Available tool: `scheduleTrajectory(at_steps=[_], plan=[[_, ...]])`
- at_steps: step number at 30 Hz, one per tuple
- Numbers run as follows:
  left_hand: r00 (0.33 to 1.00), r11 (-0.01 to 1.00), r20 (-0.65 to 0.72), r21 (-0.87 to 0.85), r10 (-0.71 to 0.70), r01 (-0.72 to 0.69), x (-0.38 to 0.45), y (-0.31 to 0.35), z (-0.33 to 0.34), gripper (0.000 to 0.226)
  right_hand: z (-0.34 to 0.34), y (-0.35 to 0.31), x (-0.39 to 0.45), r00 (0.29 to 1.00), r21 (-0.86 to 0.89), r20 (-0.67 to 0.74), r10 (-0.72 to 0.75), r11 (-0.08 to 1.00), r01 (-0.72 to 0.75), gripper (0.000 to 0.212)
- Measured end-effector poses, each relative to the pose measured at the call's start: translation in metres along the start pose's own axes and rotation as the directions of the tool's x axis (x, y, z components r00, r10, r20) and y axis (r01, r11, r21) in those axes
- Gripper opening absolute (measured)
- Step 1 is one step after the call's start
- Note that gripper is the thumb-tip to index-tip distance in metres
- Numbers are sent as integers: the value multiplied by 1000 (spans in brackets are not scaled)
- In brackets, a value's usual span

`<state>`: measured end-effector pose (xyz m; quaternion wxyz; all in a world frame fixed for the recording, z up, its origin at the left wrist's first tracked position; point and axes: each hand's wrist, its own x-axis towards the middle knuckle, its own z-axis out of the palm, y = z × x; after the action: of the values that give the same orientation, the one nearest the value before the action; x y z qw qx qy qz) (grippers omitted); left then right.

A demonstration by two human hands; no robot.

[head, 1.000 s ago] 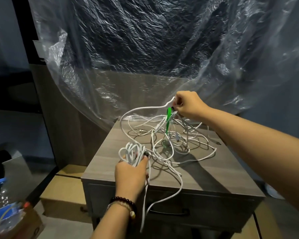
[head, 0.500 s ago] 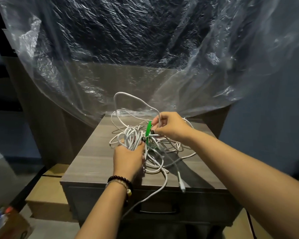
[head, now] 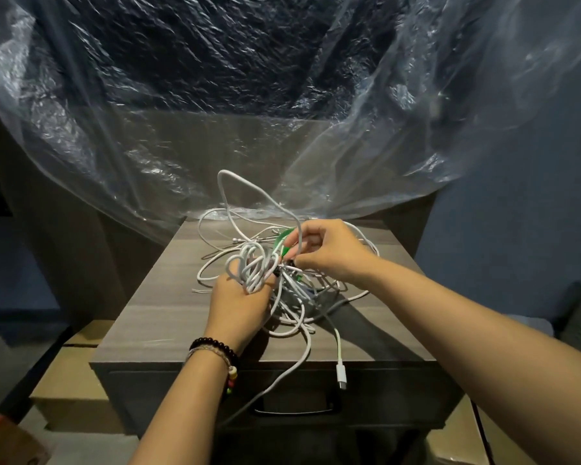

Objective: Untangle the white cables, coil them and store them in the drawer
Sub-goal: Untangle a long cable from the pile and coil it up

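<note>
Left hand (head: 240,305) clutches a coiled bunch of thin white cables (head: 252,268), right hand (head: 329,251) pinches the green strap (head: 280,239); yanking could tighten knots.

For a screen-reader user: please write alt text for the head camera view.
Two hands work a tangle of white cables on a grey wooden drawer cabinet: the left hand grips a coiled bundle, the right hand pinches a cable by a green strap. One white plug dangles over the closed drawer front.
</note>
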<state>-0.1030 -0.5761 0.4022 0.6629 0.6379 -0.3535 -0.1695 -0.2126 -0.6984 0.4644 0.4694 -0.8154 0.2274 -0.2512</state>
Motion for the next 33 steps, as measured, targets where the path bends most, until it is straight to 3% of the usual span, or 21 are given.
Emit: scheduleTrajectory(at_steps=[5,7,9,11,18,28,33], plan=[[988,985,110,119,113,-126,-2,-8,5,14,-4,1,-1,987,140,-154,-39,988,61,24],[995,999,88,26,39,-41,-3,-5,12,12,-4,-3,1,988,140,-145,-46,988,67,24],[991,983,26,-123,-131,134,-2,-2,14,2,-3,-5,3,995,108,-88,-43,993,52,26],[969,937,10,-255,-246,241,0,0,11,13,0,-5,3,998,54,-41,-40,998,42,26],[911,739,236,-532,-338,412,4,8,6,21,-1,-2,5,997,-72,-31,-67,995,65,24],[911,772,89,-502,-403,391,19,-4,1,16,-24,-19,16,993,127,-113,-20,991,34,21],[900,776,-17,-513,-435,366,28,-10,-7,7,-58,-52,33,947,320,-319,-32,937,139,27]])
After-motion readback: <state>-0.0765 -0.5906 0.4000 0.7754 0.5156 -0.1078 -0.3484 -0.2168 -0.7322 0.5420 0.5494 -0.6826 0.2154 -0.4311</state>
